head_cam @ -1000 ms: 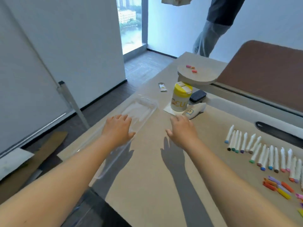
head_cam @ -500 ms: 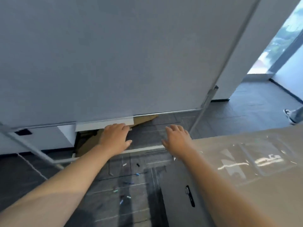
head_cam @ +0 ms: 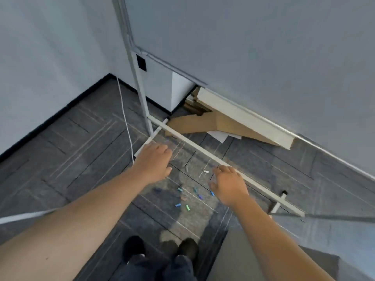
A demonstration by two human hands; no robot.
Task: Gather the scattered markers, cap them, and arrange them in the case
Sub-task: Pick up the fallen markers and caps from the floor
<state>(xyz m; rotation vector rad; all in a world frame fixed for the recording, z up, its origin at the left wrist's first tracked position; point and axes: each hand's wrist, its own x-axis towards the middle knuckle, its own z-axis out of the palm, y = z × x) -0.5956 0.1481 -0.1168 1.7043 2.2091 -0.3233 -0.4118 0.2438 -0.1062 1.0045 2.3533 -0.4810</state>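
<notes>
Several small coloured marker caps lie scattered on the dark carpet: a green cap (head_cam: 188, 207), a light blue cap (head_cam: 178, 205), a teal cap (head_cam: 179, 189), a blue cap (head_cam: 200, 197) and a white cap (head_cam: 206, 171). My left hand (head_cam: 154, 161) hovers palm down above the floor, fingers relaxed, holding nothing. My right hand (head_cam: 228, 184) also hangs palm down over the caps, fingers spread and empty. The markers and the case are out of view.
A whiteboard stand's white base bar (head_cam: 203, 153) crosses the floor just beyond my hands, with an upright post (head_cam: 140, 88). Cardboard (head_cam: 205, 124) lies under the board. A white cable (head_cam: 125, 122) runs on the carpet. My shoes (head_cam: 160, 248) stand below; the table corner (head_cam: 243, 258) is lower right.
My view has swung from the table with markers and case down to the floor. Both hands left the tabletop and now hang over the scattered caps on the carpet.
</notes>
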